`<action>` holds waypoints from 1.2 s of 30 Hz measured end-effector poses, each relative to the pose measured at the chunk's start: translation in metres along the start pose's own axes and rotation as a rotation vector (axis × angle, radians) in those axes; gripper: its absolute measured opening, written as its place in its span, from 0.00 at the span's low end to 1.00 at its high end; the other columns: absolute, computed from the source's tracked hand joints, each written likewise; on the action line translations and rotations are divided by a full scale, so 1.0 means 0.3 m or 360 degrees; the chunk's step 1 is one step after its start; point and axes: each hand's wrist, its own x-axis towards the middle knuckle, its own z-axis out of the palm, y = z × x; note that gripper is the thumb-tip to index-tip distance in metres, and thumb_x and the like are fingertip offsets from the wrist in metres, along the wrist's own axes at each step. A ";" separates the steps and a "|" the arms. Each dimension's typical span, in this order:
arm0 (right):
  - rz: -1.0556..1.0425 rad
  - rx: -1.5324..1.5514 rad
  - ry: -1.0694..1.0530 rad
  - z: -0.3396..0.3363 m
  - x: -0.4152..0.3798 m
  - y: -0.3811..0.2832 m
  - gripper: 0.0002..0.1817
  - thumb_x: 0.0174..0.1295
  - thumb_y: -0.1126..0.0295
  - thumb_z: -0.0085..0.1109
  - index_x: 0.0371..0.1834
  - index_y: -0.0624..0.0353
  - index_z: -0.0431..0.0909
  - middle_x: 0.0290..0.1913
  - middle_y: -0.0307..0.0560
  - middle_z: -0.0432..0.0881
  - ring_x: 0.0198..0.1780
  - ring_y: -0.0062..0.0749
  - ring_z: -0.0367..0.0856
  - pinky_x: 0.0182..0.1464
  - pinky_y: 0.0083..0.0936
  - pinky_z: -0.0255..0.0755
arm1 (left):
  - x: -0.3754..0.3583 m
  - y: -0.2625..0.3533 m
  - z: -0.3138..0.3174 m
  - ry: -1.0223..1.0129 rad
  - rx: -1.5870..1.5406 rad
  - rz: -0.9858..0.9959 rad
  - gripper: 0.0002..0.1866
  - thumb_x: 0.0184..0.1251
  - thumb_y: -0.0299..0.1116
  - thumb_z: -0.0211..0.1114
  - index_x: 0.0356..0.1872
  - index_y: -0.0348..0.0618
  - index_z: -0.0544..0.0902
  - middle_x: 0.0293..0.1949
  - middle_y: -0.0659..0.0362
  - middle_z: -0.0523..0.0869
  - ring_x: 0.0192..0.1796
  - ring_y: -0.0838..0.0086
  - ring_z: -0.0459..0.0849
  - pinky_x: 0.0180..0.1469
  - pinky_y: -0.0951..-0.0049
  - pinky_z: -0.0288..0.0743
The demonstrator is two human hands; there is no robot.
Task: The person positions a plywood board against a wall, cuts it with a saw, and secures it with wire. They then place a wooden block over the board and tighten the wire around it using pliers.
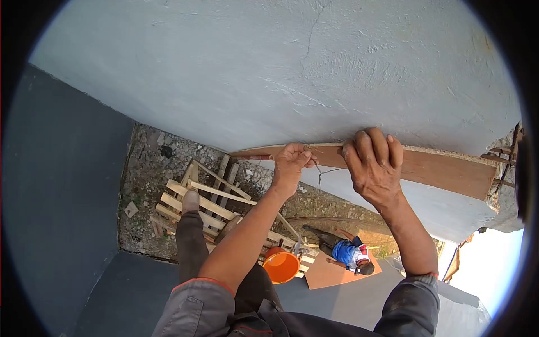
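My left hand [292, 165] is closed in a pinch on a thin dark wire [319, 168] in front of a brown board [426, 168]. The board runs along the lower part of a pale plastered wall [269, 67]. My right hand [373, 163] rests over the board's upper edge, its fingers bent over the edge against the wall. One end of the wire comes near the right hand's fingertips; whether they touch it cannot be made out.
Far below, an orange bucket [281, 266] stands by wooden pallets [210, 210], where my foot [191, 200] rests. A person [351, 253] is beside an orange-brown sheet [323, 275]. Rubble [149, 168] covers the ground. Rods [510, 154] stick out at the right.
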 end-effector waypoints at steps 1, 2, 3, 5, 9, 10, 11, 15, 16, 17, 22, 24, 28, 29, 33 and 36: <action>-0.0013 0.0001 -0.0015 0.005 -0.001 0.001 0.08 0.53 0.63 0.57 0.35 0.49 0.80 0.45 0.39 0.79 0.59 0.32 0.73 0.67 0.39 0.54 | -0.003 -0.002 -0.008 0.0005 -0.0016 -0.0011 0.01 0.73 0.25 0.61 0.40 0.40 0.78 0.34 0.56 0.87 0.35 0.72 0.86 0.41 0.73 0.80; -0.0011 0.0012 0.0041 0.009 -0.001 0.007 0.08 0.53 0.63 0.58 0.35 0.48 0.80 0.45 0.38 0.79 0.58 0.31 0.73 0.67 0.39 0.54 | -0.001 -0.001 -0.013 -0.0053 -0.0030 0.0005 0.01 0.73 0.26 0.61 0.40 0.41 0.78 0.34 0.56 0.88 0.36 0.72 0.86 0.42 0.72 0.80; -0.0009 0.0021 0.0100 0.013 -0.001 0.012 0.07 0.53 0.62 0.58 0.34 0.47 0.80 0.45 0.38 0.79 0.58 0.31 0.73 0.67 0.39 0.54 | 0.001 -0.006 -0.015 -0.0112 -0.0042 0.0024 0.01 0.72 0.26 0.62 0.40 0.41 0.78 0.34 0.56 0.88 0.36 0.72 0.86 0.44 0.71 0.80; -0.0018 0.0001 0.0103 0.017 -0.006 0.015 0.06 0.53 0.62 0.59 0.33 0.46 0.80 0.44 0.36 0.79 0.57 0.30 0.73 0.67 0.40 0.54 | -0.005 -0.015 -0.015 -0.0132 -0.0076 0.0036 0.01 0.72 0.25 0.62 0.40 0.41 0.78 0.34 0.55 0.88 0.36 0.72 0.86 0.45 0.71 0.79; -0.0041 0.0012 0.0137 0.026 0.004 0.026 0.06 0.54 0.62 0.60 0.32 0.46 0.80 0.43 0.36 0.79 0.56 0.30 0.74 0.68 0.41 0.53 | -0.008 -0.024 -0.022 -0.0246 -0.0140 0.0121 0.01 0.72 0.24 0.61 0.40 0.41 0.78 0.33 0.56 0.87 0.36 0.73 0.85 0.45 0.71 0.79; -0.0048 0.0007 0.0171 0.030 0.007 0.027 0.05 0.54 0.62 0.60 0.33 0.46 0.81 0.43 0.36 0.79 0.56 0.30 0.74 0.69 0.42 0.53 | -0.013 -0.025 -0.020 -0.0243 -0.0146 0.0122 0.01 0.72 0.24 0.61 0.40 0.41 0.78 0.33 0.56 0.87 0.36 0.73 0.85 0.45 0.71 0.79; -0.0053 0.0007 0.0167 0.036 0.009 0.028 0.05 0.54 0.62 0.60 0.33 0.46 0.81 0.43 0.36 0.79 0.56 0.30 0.74 0.69 0.42 0.53 | -0.021 -0.027 -0.015 -0.0227 -0.0055 0.0076 0.01 0.72 0.24 0.61 0.40 0.40 0.78 0.33 0.56 0.86 0.36 0.73 0.85 0.44 0.72 0.79; -0.0096 0.0016 0.0225 0.050 0.013 0.039 0.05 0.55 0.63 0.60 0.32 0.47 0.82 0.42 0.35 0.80 0.56 0.30 0.74 0.70 0.44 0.54 | -0.015 -0.035 -0.009 -0.0266 0.0151 0.0115 0.01 0.72 0.22 0.60 0.40 0.39 0.78 0.31 0.57 0.85 0.35 0.75 0.84 0.42 0.73 0.79; -0.0098 0.0032 0.0224 0.049 0.014 0.041 0.05 0.55 0.63 0.60 0.32 0.47 0.82 0.43 0.35 0.80 0.56 0.30 0.74 0.70 0.44 0.54 | -0.018 -0.034 -0.005 -0.0271 0.0150 0.0117 0.01 0.72 0.22 0.60 0.40 0.39 0.78 0.31 0.57 0.85 0.35 0.75 0.84 0.42 0.73 0.79; -0.0097 0.0027 0.0229 0.054 0.015 0.046 0.05 0.55 0.63 0.60 0.32 0.47 0.82 0.43 0.35 0.80 0.56 0.30 0.74 0.70 0.44 0.54 | -0.018 -0.031 -0.002 -0.0251 0.0239 0.0108 0.01 0.71 0.21 0.60 0.40 0.39 0.77 0.31 0.58 0.84 0.34 0.75 0.84 0.41 0.74 0.79; -0.0123 0.0054 0.0364 0.077 0.009 0.049 0.05 0.55 0.62 0.61 0.30 0.46 0.82 0.43 0.34 0.79 0.57 0.28 0.73 0.71 0.44 0.57 | -0.011 -0.028 0.010 -0.0246 0.0477 0.0081 0.03 0.69 0.18 0.59 0.36 0.37 0.76 0.28 0.59 0.81 0.32 0.76 0.83 0.35 0.75 0.78; -0.0119 0.0073 0.0362 0.076 0.010 0.049 0.04 0.55 0.62 0.61 0.29 0.46 0.82 0.43 0.34 0.79 0.58 0.28 0.73 0.71 0.43 0.58 | -0.007 -0.036 0.015 -0.0280 0.0557 0.0153 0.05 0.67 0.16 0.58 0.33 0.36 0.74 0.27 0.60 0.79 0.29 0.76 0.82 0.32 0.75 0.77; -0.0135 0.0091 0.0345 0.073 0.003 0.052 0.05 0.54 0.62 0.60 0.28 0.47 0.82 0.44 0.34 0.80 0.58 0.28 0.73 0.73 0.43 0.57 | 0.003 -0.067 0.039 -0.0261 0.0655 0.0205 0.07 0.65 0.13 0.53 0.31 0.35 0.72 0.27 0.58 0.80 0.27 0.77 0.80 0.30 0.74 0.77; -0.0127 0.0086 0.0346 0.080 0.005 0.051 0.05 0.54 0.62 0.60 0.28 0.47 0.82 0.44 0.34 0.80 0.58 0.28 0.73 0.73 0.43 0.57 | 0.008 -0.070 0.042 -0.0256 0.0614 0.0230 0.07 0.65 0.13 0.53 0.30 0.36 0.72 0.27 0.58 0.80 0.26 0.77 0.80 0.30 0.74 0.77; -0.0125 0.0139 0.0354 0.086 0.004 0.059 0.07 0.51 0.62 0.59 0.28 0.49 0.83 0.44 0.34 0.80 0.59 0.29 0.73 0.75 0.43 0.57 | 0.030 -0.071 0.023 -0.0295 0.0818 0.0220 0.07 0.66 0.14 0.55 0.30 0.38 0.73 0.26 0.59 0.81 0.26 0.79 0.78 0.29 0.76 0.75; -0.0275 0.0462 0.0370 0.076 0.002 0.069 0.05 0.55 0.67 0.59 0.31 0.55 0.80 0.45 0.42 0.80 0.55 0.36 0.77 0.68 0.47 0.67 | 0.019 -0.040 0.037 -0.0281 0.0765 0.0165 0.07 0.68 0.16 0.57 0.32 0.39 0.74 0.26 0.60 0.82 0.26 0.80 0.78 0.30 0.78 0.74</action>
